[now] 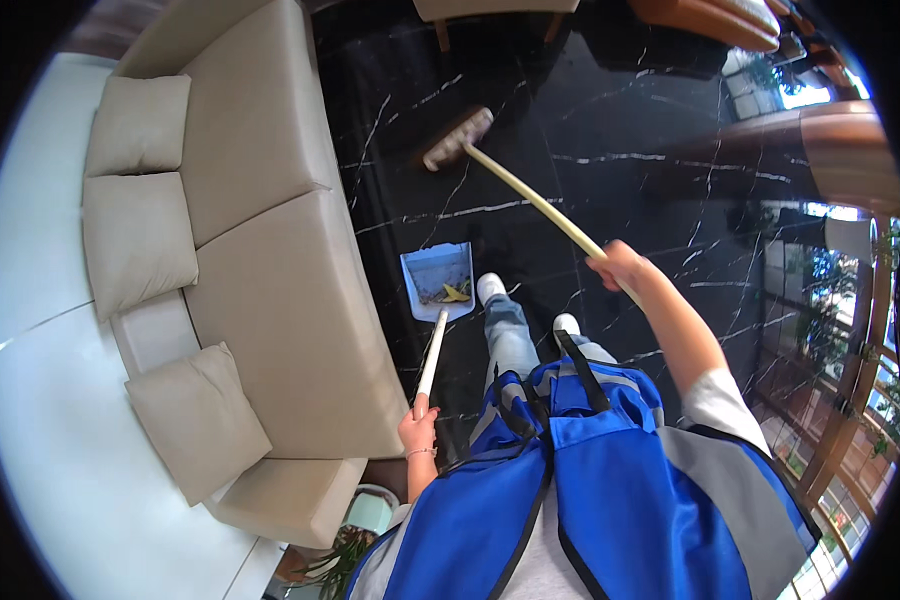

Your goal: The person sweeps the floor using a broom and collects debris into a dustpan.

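My left hand (pixel 417 430) is closed round the white handle of a light-blue dustpan (pixel 438 268), which rests on the floor beside the sofa. Inside its pan lie a yellow leaf (pixel 456 292) and some small brownish debris. With my right hand (pixel 618 266) I grip the pale yellow stick of a broom (pixel 535 198). The broom's head (pixel 458 139), slightly blurred, is at the floor beyond the dustpan, apart from it and tilted up to the right.
A beige sofa (pixel 290 270) with several cushions (pixel 142 240) runs along the left. Black, white-veined floor (pixel 610 140) stretches ahead. A potted plant (pixel 370 512) stands at the sofa's near end. Brown seating (pixel 710 20) is at the far right, windows (pixel 830 300) on the right.
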Demonstrator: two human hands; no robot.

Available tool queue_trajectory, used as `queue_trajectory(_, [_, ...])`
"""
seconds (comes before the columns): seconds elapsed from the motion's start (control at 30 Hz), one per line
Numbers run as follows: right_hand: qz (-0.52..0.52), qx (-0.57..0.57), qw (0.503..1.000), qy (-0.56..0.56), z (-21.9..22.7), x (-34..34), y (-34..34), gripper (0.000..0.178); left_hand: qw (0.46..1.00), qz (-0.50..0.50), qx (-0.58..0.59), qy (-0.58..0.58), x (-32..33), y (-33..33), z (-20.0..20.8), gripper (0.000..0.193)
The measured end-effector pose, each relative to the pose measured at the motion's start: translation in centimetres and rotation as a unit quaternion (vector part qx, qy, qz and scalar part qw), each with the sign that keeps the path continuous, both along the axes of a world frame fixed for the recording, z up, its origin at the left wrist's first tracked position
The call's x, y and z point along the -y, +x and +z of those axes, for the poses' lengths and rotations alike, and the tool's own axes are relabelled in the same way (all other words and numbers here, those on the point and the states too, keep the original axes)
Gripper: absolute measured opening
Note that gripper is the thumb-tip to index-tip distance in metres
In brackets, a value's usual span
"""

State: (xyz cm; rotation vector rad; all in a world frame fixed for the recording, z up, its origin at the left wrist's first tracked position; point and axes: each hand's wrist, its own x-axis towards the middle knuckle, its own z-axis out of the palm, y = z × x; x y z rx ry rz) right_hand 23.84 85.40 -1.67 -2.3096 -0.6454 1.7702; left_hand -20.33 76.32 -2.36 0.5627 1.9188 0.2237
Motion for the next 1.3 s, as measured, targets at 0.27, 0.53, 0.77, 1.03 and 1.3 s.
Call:
queue_trajectory(0.27, [0.181, 0.238, 0.952, -0.069, -9.8, -8.9, -10.3, 0.034, 0.999, 0.008, -0.008, -0.049, -0.7, -2.0, 2.9, 0.010])
queue_trajectory(0.53, [0.132, 0.213, 0.957, -0.147, -7.8, 10.9, 3.3, 0.046, 0.999, -0.016, -0.023, -0.027, 0.7, 0.0, 2.0, 0.010])
queue_trajectory(0.77, [0.119, 0.194, 0.933, -0.279, -3.6, 40.0, 8.1, 0.056, 0.998, 0.015, -0.062, 0.007, 7.7, 1.5, 2.2, 0.011])
queue_trajectory(1.03, [0.044, 0.101, 0.894, -0.433, -0.2, 54.6, 10.0, 0.038, 0.998, 0.038, -0.051, 0.008, 12.9, 3.1, 4.4, 0.013])
queue_trajectory(1.3, [0.085, 0.336, 0.908, -0.238, 2.3, 51.2, 9.5, 0.022, 0.998, 0.011, -0.054, 0.000, 15.6, 3.8, 3.8, 0.012])
